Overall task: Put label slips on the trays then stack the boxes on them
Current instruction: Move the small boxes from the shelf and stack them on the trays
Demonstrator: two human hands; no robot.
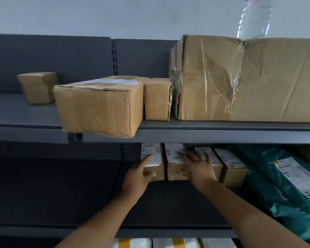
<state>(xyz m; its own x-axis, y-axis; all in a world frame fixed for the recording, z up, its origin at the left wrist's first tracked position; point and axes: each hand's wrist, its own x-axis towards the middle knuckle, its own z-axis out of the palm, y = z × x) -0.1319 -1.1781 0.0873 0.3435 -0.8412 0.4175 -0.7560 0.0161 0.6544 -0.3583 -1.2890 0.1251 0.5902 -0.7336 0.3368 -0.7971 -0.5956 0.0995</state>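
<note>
Mid shelf (61,194): L hand (138,178) grips end box (151,153), R hand (200,169) lies fingers-spread on neighbouring boxes (174,169).

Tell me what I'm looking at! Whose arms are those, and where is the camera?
There is just one picture, and no machine in it. A person wears a camera on their head, so you see what they see: their own two arms reaching towards a grey shelf. On it stands a row of small boxes with white labels. The left hand grips the end box, with its thumb on the front. The right hand lies spread over the next boxes. Beside them lie green bags. On the upper shelf sits a big crumpled box, and a clear bottle shows above it.
</note>
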